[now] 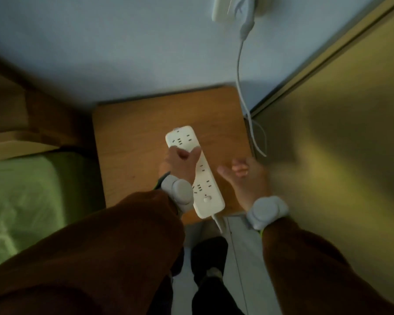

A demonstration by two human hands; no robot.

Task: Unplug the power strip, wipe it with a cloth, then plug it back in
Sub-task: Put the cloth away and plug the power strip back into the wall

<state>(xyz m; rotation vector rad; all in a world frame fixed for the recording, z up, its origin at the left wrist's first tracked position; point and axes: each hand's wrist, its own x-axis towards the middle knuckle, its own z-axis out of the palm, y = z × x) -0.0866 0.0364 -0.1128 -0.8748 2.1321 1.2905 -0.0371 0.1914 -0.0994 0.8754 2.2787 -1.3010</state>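
— What do we see from the head camera?

— We see the left hand (180,161) gripping the white power strip (195,171), thumb and fingers (197,152) curled over its upper face about a third of the way down from its far end. The strip lies slanted above the small wooden table (132,142), its switch end nearest us, past the wrist.

— And the right hand (243,176)?

— It is beside the strip, just right of those fingers, holding nothing. The palm faces up and the fingers are loosely curled (motion blur hides the details).

— Where does the cord (242,87) go?

— It leaves the strip's near end, and a white cord drops from the plug (245,14) seated in the wall outlet (221,10), far beyond the fingertips. We cannot trace the stretch between.
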